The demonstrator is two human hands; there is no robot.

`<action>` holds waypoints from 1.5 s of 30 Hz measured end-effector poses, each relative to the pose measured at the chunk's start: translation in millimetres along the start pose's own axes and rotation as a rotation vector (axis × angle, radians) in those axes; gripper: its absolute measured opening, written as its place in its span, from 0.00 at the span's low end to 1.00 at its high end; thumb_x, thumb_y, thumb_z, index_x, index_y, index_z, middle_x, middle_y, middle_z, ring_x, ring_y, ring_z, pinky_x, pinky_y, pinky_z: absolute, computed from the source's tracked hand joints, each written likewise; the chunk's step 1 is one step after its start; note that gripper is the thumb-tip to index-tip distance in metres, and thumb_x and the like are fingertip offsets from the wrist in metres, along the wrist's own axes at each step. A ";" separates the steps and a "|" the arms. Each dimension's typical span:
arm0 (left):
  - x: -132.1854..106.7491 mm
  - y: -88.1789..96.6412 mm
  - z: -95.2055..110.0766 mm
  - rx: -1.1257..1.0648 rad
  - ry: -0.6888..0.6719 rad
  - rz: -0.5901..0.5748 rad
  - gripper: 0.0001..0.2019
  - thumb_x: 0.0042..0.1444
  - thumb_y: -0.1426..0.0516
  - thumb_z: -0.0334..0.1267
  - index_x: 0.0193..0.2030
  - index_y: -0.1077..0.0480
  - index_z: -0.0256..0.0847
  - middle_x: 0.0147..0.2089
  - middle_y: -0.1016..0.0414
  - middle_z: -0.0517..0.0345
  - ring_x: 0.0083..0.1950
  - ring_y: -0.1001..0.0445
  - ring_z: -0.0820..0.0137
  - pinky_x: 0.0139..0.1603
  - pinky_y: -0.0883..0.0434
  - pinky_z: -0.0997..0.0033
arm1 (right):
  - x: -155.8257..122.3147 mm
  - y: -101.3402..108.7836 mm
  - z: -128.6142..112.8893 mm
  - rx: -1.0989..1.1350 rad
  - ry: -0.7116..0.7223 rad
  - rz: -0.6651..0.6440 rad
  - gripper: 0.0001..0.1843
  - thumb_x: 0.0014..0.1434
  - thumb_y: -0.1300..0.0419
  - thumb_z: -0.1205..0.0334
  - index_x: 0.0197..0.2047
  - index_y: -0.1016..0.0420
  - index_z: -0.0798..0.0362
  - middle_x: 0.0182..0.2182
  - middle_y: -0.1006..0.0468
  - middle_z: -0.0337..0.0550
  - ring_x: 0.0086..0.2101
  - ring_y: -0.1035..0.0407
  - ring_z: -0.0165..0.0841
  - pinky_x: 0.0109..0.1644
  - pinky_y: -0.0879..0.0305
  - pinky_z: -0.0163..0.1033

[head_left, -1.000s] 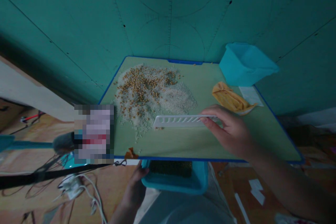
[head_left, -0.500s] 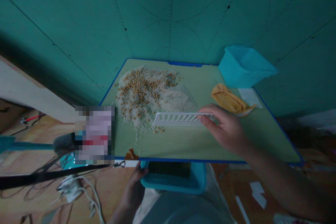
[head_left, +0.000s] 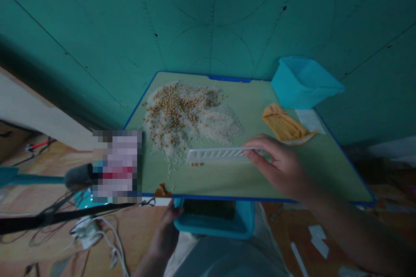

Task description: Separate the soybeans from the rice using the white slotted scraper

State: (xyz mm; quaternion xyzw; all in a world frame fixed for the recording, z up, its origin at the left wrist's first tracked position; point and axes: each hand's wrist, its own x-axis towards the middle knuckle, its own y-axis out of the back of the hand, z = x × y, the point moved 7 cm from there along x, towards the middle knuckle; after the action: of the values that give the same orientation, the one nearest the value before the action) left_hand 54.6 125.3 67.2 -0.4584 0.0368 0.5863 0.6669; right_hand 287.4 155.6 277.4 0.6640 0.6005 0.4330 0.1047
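Observation:
My right hand (head_left: 277, 164) grips the right end of a long white slotted plastic strip (head_left: 217, 155), held on edge low over the tabletop (head_left: 234, 181). A few round tan beans (head_left: 196, 164) lie against its lower left edge. Beyond the strip spreads a pile of white rice-like grains (head_left: 221, 123), with many tan beans (head_left: 175, 104) mixed through its left and back parts. Below the table's front edge, my left hand (head_left: 170, 220) holds the left rim of a blue basin (head_left: 214, 228) on my lap. Something dark fills part of the basin.
A light blue bin (head_left: 305, 84) stands at the table's back right corner. In front of it lie an orange cloth (head_left: 286, 125) and a white sheet (head_left: 310, 120). A brown scrap (head_left: 162, 191) sits at the front edge. Cables and a black pole (head_left: 65, 214) are at the left.
My right hand has drawn the white strip toward me, away from the grain pile, tilting it a little. The left hand and the basin stay where they were.

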 end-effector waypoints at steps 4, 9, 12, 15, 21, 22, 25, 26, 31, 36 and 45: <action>-0.1 1.0 0.4 0.022 -0.010 0.013 0.15 0.37 0.40 0.36 0.36 0.24 0.44 0.29 0.19 0.57 0.51 0.31 0.50 0.49 0.34 0.57 | -3.4 -0.4 -2.0 0.029 0.014 -0.005 0.06 0.56 0.46 0.67 0.38 0.32 0.50 0.33 0.26 0.40 0.36 0.31 0.31 0.40 0.35 0.36; -0.2 3.7 1.1 0.022 -0.016 0.056 0.21 0.34 0.38 0.36 0.41 0.24 0.45 0.29 0.19 0.58 0.51 0.30 0.50 0.49 0.34 0.57 | -8.6 0.4 -4.0 0.057 0.014 -0.033 0.07 0.56 0.46 0.69 0.39 0.32 0.51 0.33 0.27 0.40 0.36 0.32 0.30 0.41 0.35 0.35; 0.0 1.8 1.0 0.015 -0.011 0.045 0.18 0.34 0.37 0.36 0.38 0.23 0.46 0.30 0.19 0.59 0.50 0.30 0.50 0.49 0.33 0.55 | -11.7 1.3 -5.5 0.058 0.020 -0.050 0.06 0.57 0.47 0.69 0.38 0.32 0.51 0.33 0.26 0.40 0.36 0.31 0.30 0.41 0.35 0.35; -0.7 -0.4 1.9 0.004 -0.014 0.065 0.18 0.32 0.36 0.37 0.36 0.23 0.46 0.32 0.19 0.59 0.50 0.30 0.50 0.49 0.33 0.56 | -14.0 0.9 -7.3 0.053 0.018 -0.070 0.06 0.57 0.47 0.69 0.39 0.33 0.51 0.33 0.26 0.41 0.37 0.31 0.30 0.40 0.35 0.34; -2.6 -3.4 2.8 -0.012 -0.016 0.071 0.18 0.31 0.35 0.37 0.35 0.23 0.46 0.36 0.19 0.59 0.51 0.30 0.50 0.49 0.33 0.56 | -18.1 -0.3 -15.7 0.056 0.036 -0.108 0.07 0.57 0.48 0.70 0.39 0.33 0.51 0.32 0.27 0.41 0.35 0.32 0.28 0.39 0.34 0.33; -2.4 -2.4 2.6 -0.001 -0.015 0.071 0.19 0.31 0.35 0.38 0.36 0.23 0.46 0.36 0.19 0.58 0.50 0.30 0.49 0.48 0.32 0.56 | -19.9 -0.2 -17.4 0.052 0.042 -0.112 0.07 0.57 0.48 0.71 0.39 0.33 0.51 0.32 0.27 0.41 0.35 0.32 0.28 0.39 0.34 0.32; -1.3 1.0 1.8 0.027 -0.013 0.070 0.21 0.31 0.35 0.39 0.38 0.23 0.45 0.36 0.19 0.58 0.48 0.29 0.50 0.46 0.31 0.57 | -28.6 -0.4 -22.5 0.039 0.062 -0.139 0.08 0.57 0.48 0.71 0.40 0.34 0.52 0.33 0.27 0.42 0.36 0.32 0.28 0.39 0.35 0.32; -1.1 1.7 1.3 0.030 -0.008 0.066 0.21 0.32 0.35 0.39 0.39 0.23 0.45 0.35 0.19 0.58 0.48 0.28 0.50 0.46 0.31 0.57 | -32.5 -0.3 -24.4 0.034 0.072 -0.146 0.09 0.57 0.48 0.72 0.40 0.34 0.52 0.33 0.27 0.42 0.36 0.32 0.28 0.40 0.35 0.32; -5.0 -2.2 2.0 0.017 -0.024 0.006 0.19 0.33 0.35 0.39 0.37 0.23 0.46 0.32 0.19 0.57 0.47 0.28 0.49 0.47 0.32 0.54 | -54.3 -2.3 -30.7 0.071 0.121 -0.212 0.15 0.56 0.49 0.75 0.45 0.35 0.52 0.37 0.28 0.45 0.39 0.34 0.30 0.43 0.36 0.36; -14.3 -2.3 6.3 0.068 -0.080 0.045 0.19 0.30 0.35 0.43 0.34 0.22 0.45 0.32 0.19 0.55 0.46 0.28 0.47 0.47 0.32 0.52 | -69.6 -11.5 -24.1 0.261 0.119 -0.273 0.17 0.54 0.43 0.71 0.48 0.36 0.50 0.40 0.27 0.44 0.43 0.34 0.31 0.46 0.37 0.39; -33.4 14.4 -0.1 -0.035 -0.068 0.098 0.15 0.35 0.37 0.37 0.35 0.22 0.43 0.31 0.18 0.57 0.48 0.28 0.51 0.48 0.32 0.58 | -73.6 -32.1 23.7 0.540 -0.209 -0.219 0.15 0.54 0.44 0.50 0.40 0.28 0.51 0.36 0.24 0.44 0.39 0.30 0.34 0.41 0.36 0.38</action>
State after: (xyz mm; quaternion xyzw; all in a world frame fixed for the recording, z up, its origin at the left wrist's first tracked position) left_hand 32.6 98.7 78.6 -0.4475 0.0261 0.6343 0.6299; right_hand 288.4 107.5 208.9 0.6402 0.7477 0.1734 0.0318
